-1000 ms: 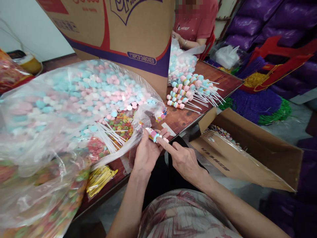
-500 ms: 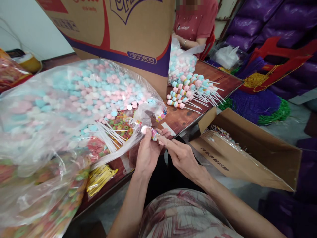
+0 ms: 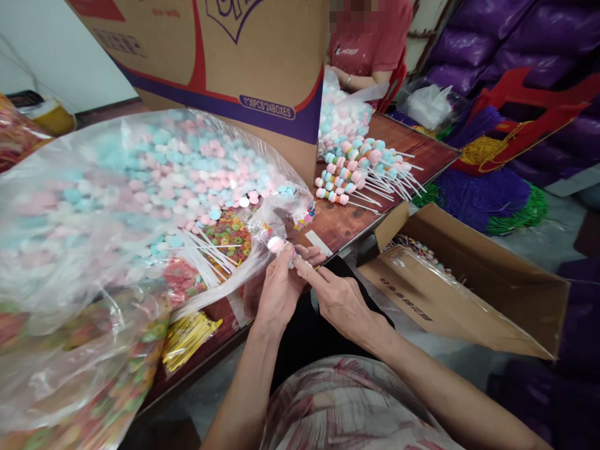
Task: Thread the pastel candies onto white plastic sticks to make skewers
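My left hand [image 3: 281,287] is closed round a small candy piece [image 3: 275,244], pink and white at its top, in a clear wrapper. My right hand [image 3: 340,300] meets it from the right, its fingers pressed together at the lower end of the same candy, where a bit of gold shows. The fingers partly hide the candy. To the left lie white sticks [image 3: 209,256] beside ring candies [image 3: 229,236] and a large clear bag of pastel candies [image 3: 159,169]. Gold ties [image 3: 190,337] lie near the table edge.
Finished candy sticks [image 3: 360,169] lie in a pile on the table [image 3: 340,225]. A big carton [image 3: 225,69] stands behind the bag. An open box [image 3: 450,300] is at the right, below the table. Across the table sits a person [image 3: 368,50].
My left fingers have closed further over the candy, hiding more of its middle. My right hand has shifted slightly left and down along it.
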Demonstrator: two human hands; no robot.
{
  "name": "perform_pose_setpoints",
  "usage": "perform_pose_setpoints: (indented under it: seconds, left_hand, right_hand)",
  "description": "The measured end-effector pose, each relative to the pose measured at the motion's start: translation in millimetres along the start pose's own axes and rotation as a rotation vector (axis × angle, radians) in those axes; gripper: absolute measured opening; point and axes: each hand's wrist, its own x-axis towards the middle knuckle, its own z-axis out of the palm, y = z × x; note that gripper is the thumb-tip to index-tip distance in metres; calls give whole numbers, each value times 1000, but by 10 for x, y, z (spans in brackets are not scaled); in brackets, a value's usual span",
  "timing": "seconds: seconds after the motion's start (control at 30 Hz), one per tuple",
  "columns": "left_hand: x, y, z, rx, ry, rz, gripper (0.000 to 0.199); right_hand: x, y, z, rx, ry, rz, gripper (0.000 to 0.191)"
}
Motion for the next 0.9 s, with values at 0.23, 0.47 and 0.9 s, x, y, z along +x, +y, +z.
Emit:
perform_pose_setpoints:
  seconds: [0.23, 0.47, 0.9]
  left_hand:
    - [26, 55, 40, -64, -14, -8, 23]
    - [51, 71, 49, -59, 32, -27, 23]
    - [5, 126, -33, 100, -63, -56, 42]
  right_hand:
    - [42, -8, -66, 681, 121, 61, 44]
    - [-119, 75, 9, 289, 215, 77, 25]
    - [53, -8, 205, 352, 509, -55, 15]
